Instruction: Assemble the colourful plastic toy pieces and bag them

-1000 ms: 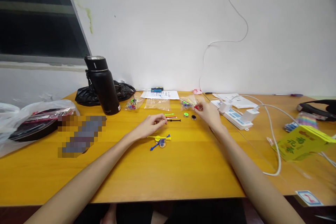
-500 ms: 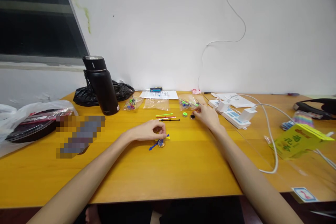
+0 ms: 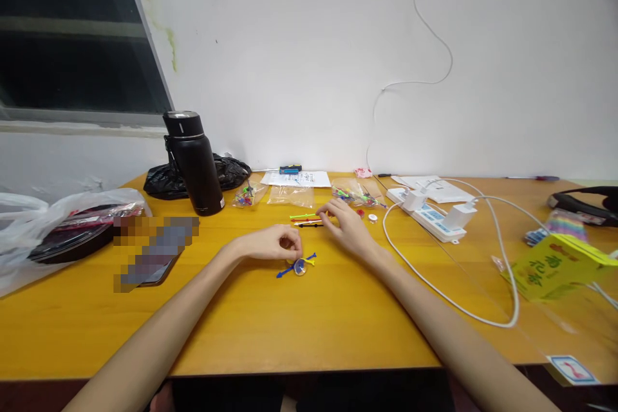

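Observation:
My left hand (image 3: 270,246) rests on the wooden table (image 3: 309,322) with its fingers curled down onto a yellow pointer (image 3: 311,262). That pointer lies crossed with a blue pointer (image 3: 284,271) under a small clear disc (image 3: 300,266). My right hand (image 3: 346,226) lies just behind, fingers stretched left. Its fingertips touch a row of green, red and black pointers (image 3: 305,219). To the right of that hand sit a small red piece (image 3: 360,212) and a white disc (image 3: 372,217).
Clear bags of coloured parts (image 3: 244,194) (image 3: 356,192) and a flat bag (image 3: 290,194) lie behind. A black flask (image 3: 195,164) stands at the left. A power strip (image 3: 427,214) with chargers and a white cable (image 3: 449,299) lie right. A yellow packet (image 3: 555,264) is far right.
My right hand has come left from the small pieces by the bag to the row of pointers. The left hand stays on the yellow and blue pointers. The white cable has slid nearer.

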### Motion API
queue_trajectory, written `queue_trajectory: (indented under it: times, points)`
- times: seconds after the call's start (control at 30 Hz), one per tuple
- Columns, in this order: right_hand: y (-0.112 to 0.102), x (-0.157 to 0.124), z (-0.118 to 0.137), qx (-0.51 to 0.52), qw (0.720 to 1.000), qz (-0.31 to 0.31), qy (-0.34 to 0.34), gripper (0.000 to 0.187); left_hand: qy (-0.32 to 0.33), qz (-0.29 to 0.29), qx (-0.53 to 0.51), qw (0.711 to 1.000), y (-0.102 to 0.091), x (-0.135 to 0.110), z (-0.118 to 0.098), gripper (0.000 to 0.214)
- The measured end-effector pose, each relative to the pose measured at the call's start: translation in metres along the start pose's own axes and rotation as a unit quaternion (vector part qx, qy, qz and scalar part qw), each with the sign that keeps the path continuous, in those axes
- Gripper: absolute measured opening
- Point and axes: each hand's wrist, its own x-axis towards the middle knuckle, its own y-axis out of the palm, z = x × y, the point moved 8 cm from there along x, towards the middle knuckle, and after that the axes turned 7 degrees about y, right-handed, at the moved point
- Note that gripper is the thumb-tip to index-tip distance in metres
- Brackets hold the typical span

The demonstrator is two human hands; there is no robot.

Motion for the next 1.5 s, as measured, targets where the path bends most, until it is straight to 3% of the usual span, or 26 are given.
queue_trajectory:
  times: [0.1, 0.17, 0.33, 0.53, 0.73, 0.8, 0.9, 1.1, 1.27, 1.4, 1.5]
  points:
    - [0.005, -0.003, 0.01, 0.021, 1.0, 0.013, -0.017, 0.018, -0.002, -0.011, -0.03, 0.999, -0.004, 0.0, 0.002, 0.027]
    - [0.003, -0.003, 0.012, 0.039, 0.999, 0.0, -0.013, 0.018, -0.004, -0.055, -0.071, 0.996, -0.012, 0.001, 0.003, 0.03]
    - [-0.005, -0.003, 0.02, 0.075, 0.997, -0.016, 0.003, 0.026, -0.007, -0.176, -0.26, 0.949, -0.024, 0.002, 0.01, 0.032]
    - [0.001, -0.006, 0.039, 0.06, 0.997, 0.025, -0.051, 0.022, -0.006, -0.205, -0.321, 0.925, -0.022, 0.004, 0.014, 0.026]
    - [0.003, -0.003, 0.023, 0.097, 0.995, 0.018, 0.009, 0.019, -0.006, -0.245, -0.395, 0.885, -0.026, 0.002, 0.021, 0.026]
    - [0.004, -0.003, 0.016, 0.116, 0.992, 0.011, 0.042, 0.02, -0.006, -0.251, -0.389, 0.886, -0.028, 0.001, 0.021, 0.031]
    - [0.013, -0.004, 0.013, 0.192, 0.977, 0.058, 0.076, 0.024, -0.003, -0.262, -0.348, 0.9, -0.032, 0.001, 0.022, 0.034]
    - [0.028, -0.006, 0.022, 0.387, 0.9, 0.158, 0.123, 0.051, 0.009, -0.246, -0.281, 0.928, -0.029, 0.003, 0.015, 0.031]
    - [0.042, -0.013, 0.031, 0.527, 0.791, 0.268, 0.156, 0.04, 0.034, -0.172, -0.32, 0.931, -0.013, 0.007, -0.002, 0.026]
    - [0.049, -0.018, 0.035, 0.626, 0.708, 0.263, 0.193, 0.036, 0.03, -0.154, -0.353, 0.922, -0.009, 0.012, 0.001, 0.028]
    - [0.052, -0.018, 0.041, 0.674, 0.672, 0.237, 0.194, 0.033, 0.034, -0.162, -0.374, 0.913, -0.01, 0.015, 0.006, 0.03]
